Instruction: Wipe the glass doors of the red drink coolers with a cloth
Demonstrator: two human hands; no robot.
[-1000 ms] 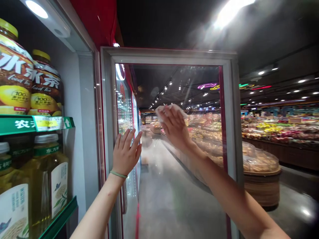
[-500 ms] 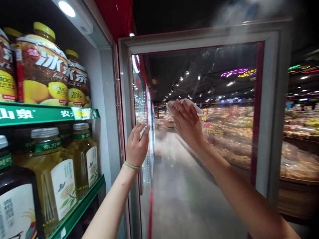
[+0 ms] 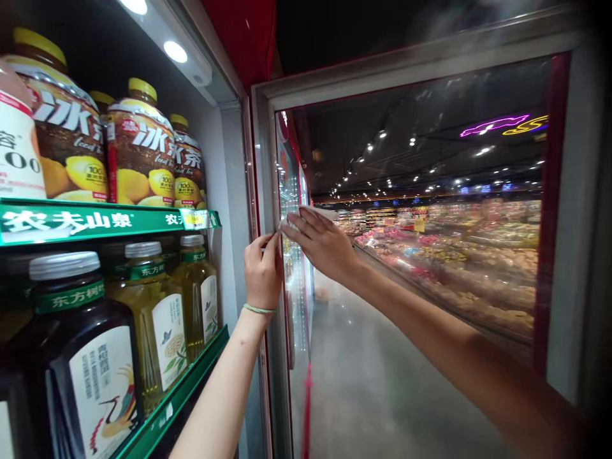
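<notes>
My right hand (image 3: pixel 321 244) lies flat on the inside of the open glass cooler door (image 3: pixel 430 287), near its left edge. It presses a white cloth (image 3: pixel 313 212) against the pane, and only the cloth's top edge shows past my fingers. My left hand (image 3: pixel 262 271), a green band on its wrist, has its fingers together and curled on the door's grey frame (image 3: pixel 262 159), just left of my right hand. The two hands almost touch.
On the left, the cooler shelves hold large iced-tea bottles (image 3: pixel 138 153) above a green price rail (image 3: pixel 71 220). Yellow and dark tea bottles (image 3: pixel 157 299) stand below. Through the glass are a shop aisle (image 3: pixel 363 382) and produce displays (image 3: pixel 454 261).
My right hand has slid the cloth left across the glass to the frame. My left hand went from flat and spread on the pane to curled on the frame edge. The view turned left.
</notes>
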